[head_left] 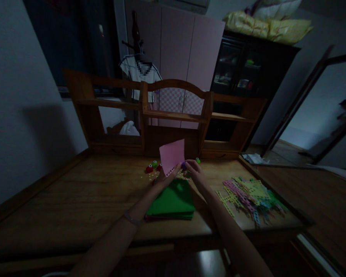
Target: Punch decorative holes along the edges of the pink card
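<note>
My left hand (168, 176) is closed on the lower edge of a pink paper sheet (173, 154), which tilts upright. A row of small punched holes runs along that lower edge. At the sheet's lower right corner, my right hand (195, 172) grips a small purple craft punch (183, 166), partly hidden by the fingers. Beneath both hands lies a stack of green sheets (173, 198), with a purplish sheet showing at the bottom. Tiny pale paper bits (152, 176) are scattered around the hands.
Behind my hands stand a red punch (149, 168), a green punch (155, 164) and another green punch (197, 160). Punched paper strips (248, 192) in several colours pile up at the right. A wooden shelf unit (173, 114) borders the desk's back edge.
</note>
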